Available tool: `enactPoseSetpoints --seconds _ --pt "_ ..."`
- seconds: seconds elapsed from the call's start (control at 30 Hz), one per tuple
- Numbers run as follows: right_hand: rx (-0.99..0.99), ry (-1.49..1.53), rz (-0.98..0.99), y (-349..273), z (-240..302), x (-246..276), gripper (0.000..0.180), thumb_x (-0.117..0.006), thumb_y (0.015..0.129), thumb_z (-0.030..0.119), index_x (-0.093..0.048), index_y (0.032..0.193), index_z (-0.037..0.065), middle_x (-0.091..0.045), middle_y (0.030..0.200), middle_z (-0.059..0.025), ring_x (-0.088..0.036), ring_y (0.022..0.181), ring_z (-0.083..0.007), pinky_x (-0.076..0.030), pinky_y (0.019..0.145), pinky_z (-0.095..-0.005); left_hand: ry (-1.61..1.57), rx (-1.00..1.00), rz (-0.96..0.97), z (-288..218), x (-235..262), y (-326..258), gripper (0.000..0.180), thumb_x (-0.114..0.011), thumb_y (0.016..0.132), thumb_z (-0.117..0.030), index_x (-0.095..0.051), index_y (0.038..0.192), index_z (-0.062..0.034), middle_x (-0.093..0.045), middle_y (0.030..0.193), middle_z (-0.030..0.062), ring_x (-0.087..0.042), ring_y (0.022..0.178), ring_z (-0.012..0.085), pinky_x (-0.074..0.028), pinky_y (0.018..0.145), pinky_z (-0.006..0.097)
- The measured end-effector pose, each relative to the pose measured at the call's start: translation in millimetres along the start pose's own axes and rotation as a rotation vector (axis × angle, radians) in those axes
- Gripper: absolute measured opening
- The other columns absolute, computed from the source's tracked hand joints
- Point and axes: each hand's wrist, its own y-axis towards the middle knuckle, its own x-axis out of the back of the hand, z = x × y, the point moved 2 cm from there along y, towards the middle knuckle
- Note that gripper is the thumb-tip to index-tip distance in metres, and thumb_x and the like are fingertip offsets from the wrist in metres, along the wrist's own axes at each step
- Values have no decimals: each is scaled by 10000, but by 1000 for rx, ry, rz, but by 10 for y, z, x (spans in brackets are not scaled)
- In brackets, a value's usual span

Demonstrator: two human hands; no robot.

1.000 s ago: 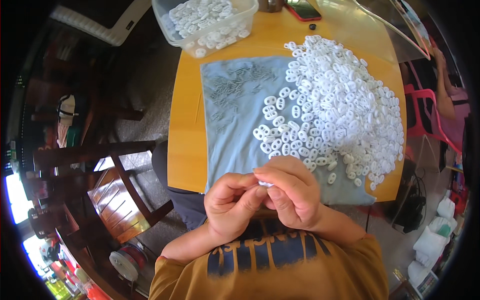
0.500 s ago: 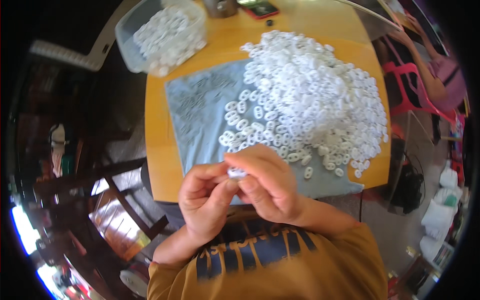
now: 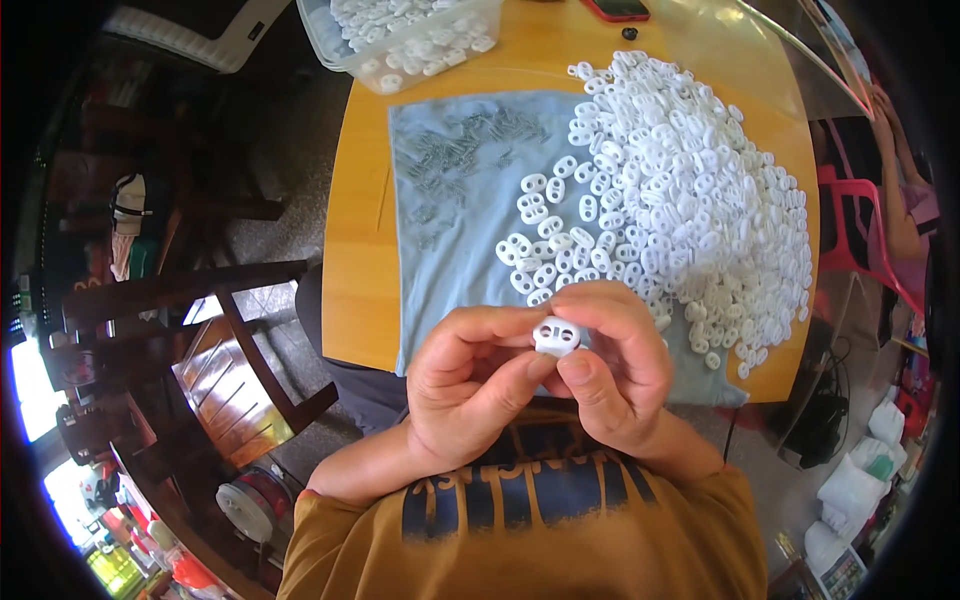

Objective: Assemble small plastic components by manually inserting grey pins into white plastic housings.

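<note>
A small white plastic cord lock with two holes is held up in front of my chest, its holes facing up toward me. My left hand pinches it from the left between thumb and forefinger. From the right, the bent fingers and thumb of my right hand close around the same piece. Beyond my hands lies a large heap of white two-hole pieces like it, with several strays spread along its left side. Small thin metal springs are scattered on the blue-grey cloth.
The cloth covers part of a yellow wooden table. At the far left a translucent tub holds more white pieces. A red-edged phone and a small black object are at the back. Another person sits right, by a pink chair.
My view has shifted, so the table appears farther right and higher. The fingers around the cord lock have opened out, and its two-holed face now shows more fully.
</note>
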Motion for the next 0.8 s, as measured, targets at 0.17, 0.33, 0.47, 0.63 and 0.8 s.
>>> enactPoseSetpoints --seconds 0.17,0.33,0.47,0.63,0.8 --pt "114 -125 41 79 2 -9 219 -587 838 34 -583 1050 -20 -600 917 -126 -575 705 -186 -463 615 -273 -95 -2 59 18 39 19 292 -509 874 75 -452 1153 14 -605 1014 163 -628 846 171 -531 758 284" --pt "61 -160 47 90 44 -16 213 -579 840 20 -592 1050 -18 -606 904 -107 -561 659 -155 -448 578 -263 -140 47 -1 42 33 35 222 -512 890 33 -464 1105 1 -609 955 144 -618 776 163 -528 702 278" --pt "145 -299 21 92 37 7 280 -601 806 0 -588 1085 -12 -611 947 -131 -579 755 -217 -467 645 -290 -179 186 -17 35 74 131 180 -514 894 12 -483 1071 -3 -603 925 115 -598 734 155 -506 661 270" --pt "105 -305 -31 78 176 66 286 -612 788 -7 -586 1072 -22 -611 965 -142 -593 811 -237 -478 691 -299 -57 161 -210 -318 185 519 189 -562 868 -81 -499 1033 -14 -604 890 117 -542 619 136 -452 545 239" --pt "85 -252 -32 11 251 72 267 -601 787 -21 -592 1054 -16 -633 874 -112 -604 733 -220 -472 658 -299 -97 -29 -255 -770 256 1274 539 -518 897 -118 -243 1350 -20 -592 1075 159 -576 688 144 -469 642 243"
